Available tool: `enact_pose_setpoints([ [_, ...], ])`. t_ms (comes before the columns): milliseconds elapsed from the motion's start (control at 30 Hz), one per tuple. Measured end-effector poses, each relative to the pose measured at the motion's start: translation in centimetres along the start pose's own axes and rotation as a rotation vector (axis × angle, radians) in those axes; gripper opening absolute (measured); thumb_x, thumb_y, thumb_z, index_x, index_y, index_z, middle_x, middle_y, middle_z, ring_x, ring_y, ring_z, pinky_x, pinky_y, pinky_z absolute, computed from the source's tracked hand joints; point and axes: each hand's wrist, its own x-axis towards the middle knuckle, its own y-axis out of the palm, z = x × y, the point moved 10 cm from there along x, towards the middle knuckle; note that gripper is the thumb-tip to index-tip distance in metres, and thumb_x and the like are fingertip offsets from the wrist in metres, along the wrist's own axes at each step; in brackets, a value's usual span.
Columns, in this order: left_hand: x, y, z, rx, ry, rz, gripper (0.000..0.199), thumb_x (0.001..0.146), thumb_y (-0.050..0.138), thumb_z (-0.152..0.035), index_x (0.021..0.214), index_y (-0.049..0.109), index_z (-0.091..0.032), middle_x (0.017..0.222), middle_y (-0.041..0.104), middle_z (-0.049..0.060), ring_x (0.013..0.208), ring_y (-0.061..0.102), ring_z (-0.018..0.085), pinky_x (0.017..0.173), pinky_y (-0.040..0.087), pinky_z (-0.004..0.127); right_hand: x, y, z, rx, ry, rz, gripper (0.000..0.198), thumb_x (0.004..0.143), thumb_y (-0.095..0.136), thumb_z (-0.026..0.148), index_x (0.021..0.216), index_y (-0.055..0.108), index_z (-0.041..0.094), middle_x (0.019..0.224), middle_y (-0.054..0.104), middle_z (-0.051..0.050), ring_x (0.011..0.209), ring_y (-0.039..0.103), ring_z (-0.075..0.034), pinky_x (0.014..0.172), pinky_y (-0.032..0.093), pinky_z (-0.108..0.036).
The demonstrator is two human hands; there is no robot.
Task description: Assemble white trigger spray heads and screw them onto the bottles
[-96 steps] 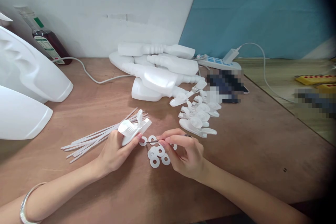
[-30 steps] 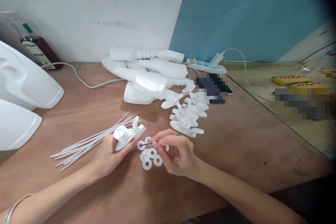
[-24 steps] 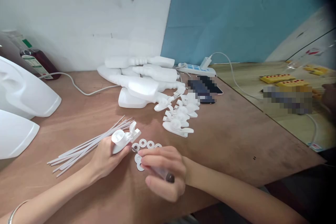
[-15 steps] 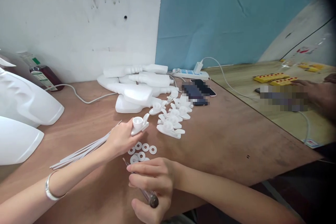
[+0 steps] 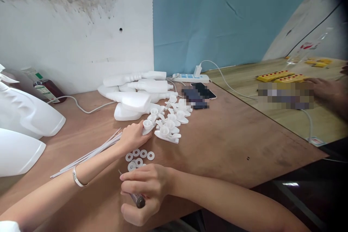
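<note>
My left hand [image 5: 133, 137] is closed around a white spray trigger head [image 5: 147, 126], its round cup facing up. It is low at the left end of a cluster of similar white spray heads [image 5: 170, 128]. My right hand [image 5: 148, 190] is closed around a screwdriver [image 5: 136, 198] with a clear handle and dark end cap. The screwdriver's thin tip points up and left, near several flat white washers [image 5: 143, 153] lying between my hands. Part of its shaft is hidden behind my fingers.
Thin white tubes [image 5: 87, 155] lie beside my left forearm. White bottles [image 5: 133, 101] are piled at the back, with larger white bottles [image 5: 25, 116] at left. A power strip [image 5: 190, 78] and phones [image 5: 199, 96] lie behind. Another person's hand [image 5: 324, 90] is at the right table.
My left hand has brought the spray head closer to the cluster and lowered it there. My right hand still holds the screwdriver near the washers. The whole view has shifted slightly.
</note>
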Motion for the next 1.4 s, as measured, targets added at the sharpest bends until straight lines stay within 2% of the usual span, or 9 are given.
enact_pose_setpoints([
  [467,-2.3,-1.5,0.8,-0.021,0.011,0.041,0.042,0.071,0.048,-0.059,0.09,0.051,-0.021,0.093,0.062,0.007,0.08,0.06,0.025,0.061,0.04,0.029,0.3,-0.3,0.5,-0.031,-0.026,-0.031,0.013,0.064,0.052,0.016,0.07,0.044,0.025,0.073,0.057,0.0,0.077,0.061,-0.013,0.058,0.052,-0.019],
  [567,-4.0,-4.0,2.6,-0.065,0.006,-0.084,0.038,0.075,0.044,-0.056,0.089,0.051,-0.022,0.092,0.061,0.004,0.078,0.059,0.021,0.065,0.041,0.029,0.7,-1.1,0.5,-0.027,-0.024,-0.068,0.013,0.065,0.051,0.015,0.072,0.046,0.025,0.072,0.058,0.0,0.076,0.062,-0.013,0.06,0.054,-0.02],
  [700,-7.4,-10.1,8.4,0.022,-0.148,-0.381,0.032,0.08,0.041,-0.048,0.093,0.051,-0.02,0.096,0.058,0.005,0.079,0.057,0.02,0.07,0.042,0.03,1.1,-0.6,2.1,-0.039,-0.103,0.025,0.011,0.068,0.055,0.021,0.077,0.052,0.027,0.071,0.061,0.0,0.08,0.064,-0.016,0.065,0.057,-0.025],
  [767,-10.6,-14.6,11.7,0.186,-0.278,-0.617,0.034,0.082,0.041,-0.044,0.097,0.053,-0.016,0.098,0.056,0.009,0.092,0.053,0.024,0.082,0.04,0.033,1.2,-0.4,2.5,-0.043,-0.089,0.045,0.002,0.07,0.056,0.025,0.07,0.054,0.025,0.076,0.064,0.0,0.087,0.063,-0.017,0.074,0.057,-0.025],
  [867,-16.3,-19.9,15.8,0.39,-0.494,-0.889,0.045,0.084,0.038,-0.043,0.111,0.049,-0.008,0.114,0.049,0.015,0.109,0.042,0.031,0.095,0.032,0.041,1.6,-0.2,3.1,-0.022,-0.095,0.057,0.019,0.077,0.053,0.036,0.063,0.057,0.023,0.087,0.067,0.0,0.095,0.061,-0.014,0.083,0.054,-0.02],
  [967,-20.3,-22.8,18.5,0.453,-0.56,-1.067,0.05,0.083,0.043,-0.042,0.119,0.045,-0.006,0.132,0.037,0.016,0.121,0.03,0.034,0.1,0.025,0.046,2.0,0.2,3.9,-0.038,-0.179,0.082,0.028,0.081,0.05,0.044,0.064,0.061,0.024,0.087,0.068,0.003,0.096,0.06,-0.011,0.083,0.053,-0.017],
  [1133,-21.3,-24.1,22.1,0.406,-0.541,-1.149,0.055,0.076,0.052,-0.044,0.115,0.05,-0.006,0.146,0.019,0.013,0.13,0.015,0.035,0.105,0.012,0.049,1.2,0.0,5.0,-0.099,-0.32,-0.003,0.009,0.077,0.057,0.033,0.075,0.061,0.025,0.078,0.068,0.005,0.095,0.056,-0.009,0.068,0.049,-0.017],
  [1267,-20.9,-24.0,22.9,0.397,-0.538,-1.155,0.044,0.077,0.05,-0.042,0.105,0.056,-0.008,0.138,0.036,0.013,0.125,0.026,0.034,0.101,0.019,0.051,0.6,1.1,5.3,-0.138,-0.344,0.094,0.007,0.076,0.05,0.027,0.079,0.056,0.03,0.08,0.068,0.007,0.081,0.052,-0.008,0.053,0.04,-0.016],
  [1400,-20.9,-23.5,23.1,0.376,-0.606,-1.144,0.049,0.077,0.048,-0.042,0.111,0.052,-0.008,0.12,0.053,0.016,0.115,0.04,0.034,0.093,0.03,0.049,0.6,2.7,5.4,-0.075,-0.324,0.229,0.008,0.074,0.05,0.027,0.081,0.054,0.029,0.086,0.068,0.005,0.068,0.05,-0.009,0.055,0.04,-0.017],
])
